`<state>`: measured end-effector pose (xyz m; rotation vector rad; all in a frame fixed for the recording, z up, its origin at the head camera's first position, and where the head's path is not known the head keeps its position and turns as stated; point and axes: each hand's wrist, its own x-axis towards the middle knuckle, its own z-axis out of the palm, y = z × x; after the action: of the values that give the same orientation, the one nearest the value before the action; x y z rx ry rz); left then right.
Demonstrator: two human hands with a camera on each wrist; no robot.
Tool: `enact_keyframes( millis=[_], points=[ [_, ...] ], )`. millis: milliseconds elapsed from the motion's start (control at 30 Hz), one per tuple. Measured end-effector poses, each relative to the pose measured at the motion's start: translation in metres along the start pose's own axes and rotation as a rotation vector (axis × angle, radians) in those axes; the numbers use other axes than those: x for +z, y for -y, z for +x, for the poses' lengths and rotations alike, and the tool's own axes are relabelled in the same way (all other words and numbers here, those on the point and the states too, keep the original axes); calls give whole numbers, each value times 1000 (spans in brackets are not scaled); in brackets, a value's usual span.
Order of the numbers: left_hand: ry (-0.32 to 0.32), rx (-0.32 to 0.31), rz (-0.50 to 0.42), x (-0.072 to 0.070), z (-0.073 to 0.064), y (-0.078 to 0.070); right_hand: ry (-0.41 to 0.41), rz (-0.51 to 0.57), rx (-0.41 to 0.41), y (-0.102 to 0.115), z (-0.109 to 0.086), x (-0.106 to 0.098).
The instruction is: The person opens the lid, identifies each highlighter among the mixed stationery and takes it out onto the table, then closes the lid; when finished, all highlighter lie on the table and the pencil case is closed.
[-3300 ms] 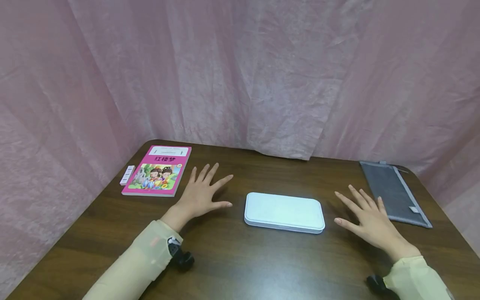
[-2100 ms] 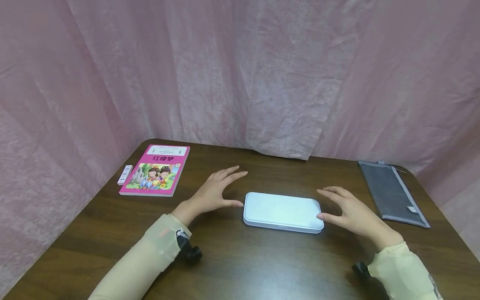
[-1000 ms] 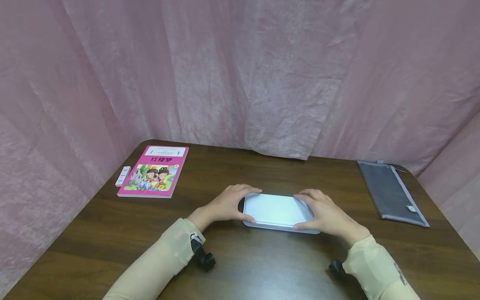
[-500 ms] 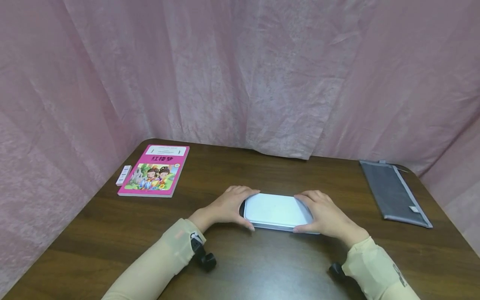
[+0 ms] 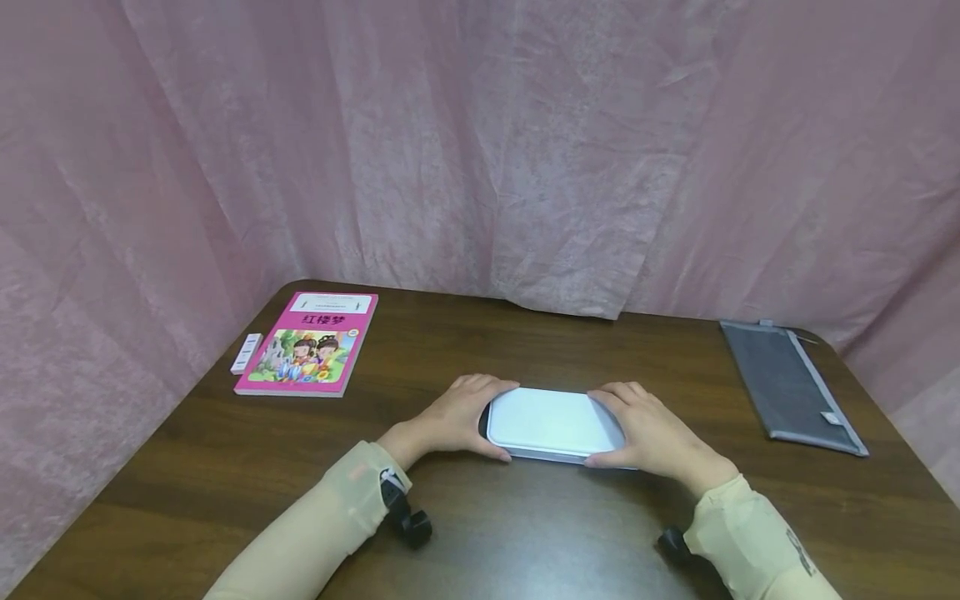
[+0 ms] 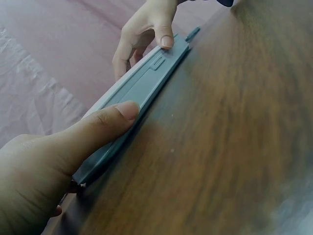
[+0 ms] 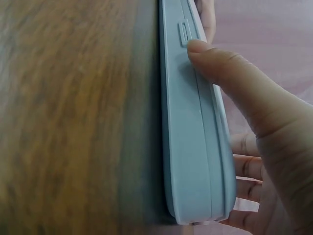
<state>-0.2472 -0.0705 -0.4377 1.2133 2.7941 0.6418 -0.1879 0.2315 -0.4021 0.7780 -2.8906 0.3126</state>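
Note:
A flat, pale blue pencil case (image 5: 555, 421) with rounded corners lies lengthwise across the middle of the table, its lid down. My left hand (image 5: 459, 417) grips its left end, thumb along the front side and fingers at the far side. At the opposite end my right hand (image 5: 648, 429) holds it the same way. The right wrist view shows a lid seam and a small slotted catch on the case's side (image 7: 188, 137), with my right thumb (image 7: 215, 61) pressed close beside it. In the left wrist view my left thumb (image 6: 105, 122) lies on that same side.
A pink picture book (image 5: 307, 346) lies at the back left, a small white box (image 5: 246, 354) against its left edge. A grey mesh zip pouch (image 5: 791, 387) is at the back right. The pink curtain (image 5: 480, 167) hangs down to the far table edge.
Both spread hands came in from the sides and took hold of the pencil case's ends. Over the last half second they barely moved. The case stays at about the same spot.

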Motion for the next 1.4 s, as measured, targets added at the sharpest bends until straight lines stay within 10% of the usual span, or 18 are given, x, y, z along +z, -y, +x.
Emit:
enact_keyframes(
  millis=[1400],
  points=[
    [-8, -42, -110, 2, 1, -1, -59, 42, -23, -9, 2, 9]
  ],
)
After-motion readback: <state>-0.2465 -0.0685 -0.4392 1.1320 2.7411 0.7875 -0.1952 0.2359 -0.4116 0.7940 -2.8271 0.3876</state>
